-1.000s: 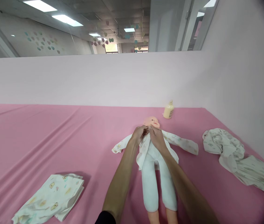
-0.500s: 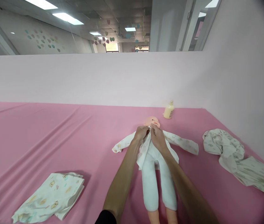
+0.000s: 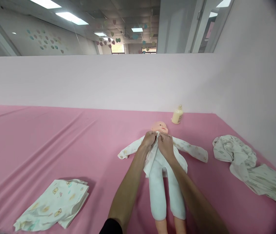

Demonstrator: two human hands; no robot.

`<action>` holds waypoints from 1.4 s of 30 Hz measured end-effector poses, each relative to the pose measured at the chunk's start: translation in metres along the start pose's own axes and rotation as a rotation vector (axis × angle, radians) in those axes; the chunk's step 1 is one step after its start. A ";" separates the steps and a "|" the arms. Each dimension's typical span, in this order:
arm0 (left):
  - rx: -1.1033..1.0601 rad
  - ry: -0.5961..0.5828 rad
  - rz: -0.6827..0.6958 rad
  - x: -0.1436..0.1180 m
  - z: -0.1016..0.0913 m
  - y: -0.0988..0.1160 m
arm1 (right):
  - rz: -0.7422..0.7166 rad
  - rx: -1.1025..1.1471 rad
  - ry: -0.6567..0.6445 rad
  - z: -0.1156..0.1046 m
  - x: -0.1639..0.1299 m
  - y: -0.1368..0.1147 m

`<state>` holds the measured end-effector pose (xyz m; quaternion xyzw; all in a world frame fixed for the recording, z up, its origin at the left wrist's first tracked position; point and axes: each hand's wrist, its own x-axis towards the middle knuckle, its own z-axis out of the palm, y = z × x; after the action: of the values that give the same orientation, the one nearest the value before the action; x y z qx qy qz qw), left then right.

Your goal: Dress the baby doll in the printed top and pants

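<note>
A baby doll (image 3: 160,126) lies on its back on the pink sheet (image 3: 55,149), head toward the far wall. It wears a white printed shirt (image 3: 191,150) with sleeves spread to both sides, and white trousers (image 3: 161,191). My left hand (image 3: 148,139) and my right hand (image 3: 165,145) meet at the doll's chest just under its chin. Each pinches one front edge of the shirt at the collar, and the two edges are held together.
A folded printed garment (image 3: 52,204) lies at the near left. A crumpled printed cloth (image 3: 245,162) lies at the right by the side wall. A cream bottle (image 3: 177,115) stands beyond the doll's head against the low back wall.
Both hands have stayed at the doll's collar, fingers shifting slightly closer together on the shirt edges. The view has drifted a little; nothing else moved.
</note>
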<state>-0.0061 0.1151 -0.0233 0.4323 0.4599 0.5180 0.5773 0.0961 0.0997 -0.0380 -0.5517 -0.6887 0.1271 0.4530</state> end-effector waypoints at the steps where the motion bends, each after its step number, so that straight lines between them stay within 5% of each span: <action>1: 0.004 -0.005 -0.004 0.001 -0.001 -0.001 | -0.001 0.029 -0.002 -0.001 0.001 -0.001; 17: 0.103 0.032 -0.026 0.010 -0.007 -0.004 | -0.074 0.046 -0.008 0.000 0.000 -0.002; 31: 0.250 -0.012 0.022 -0.005 -0.008 0.009 | 0.197 0.235 -0.070 -0.015 0.004 -0.002; 35: 0.481 -0.055 -0.010 -0.016 -0.012 0.020 | 0.250 0.081 -0.127 -0.039 0.004 0.016; 42: 0.986 -0.157 0.082 -0.037 -0.009 0.031 | 0.229 -0.012 -0.426 -0.074 -0.009 0.024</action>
<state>-0.0226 0.0812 0.0084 0.7091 0.5879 0.2271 0.3162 0.1679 0.0764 -0.0171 -0.5897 -0.7023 0.2868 0.2769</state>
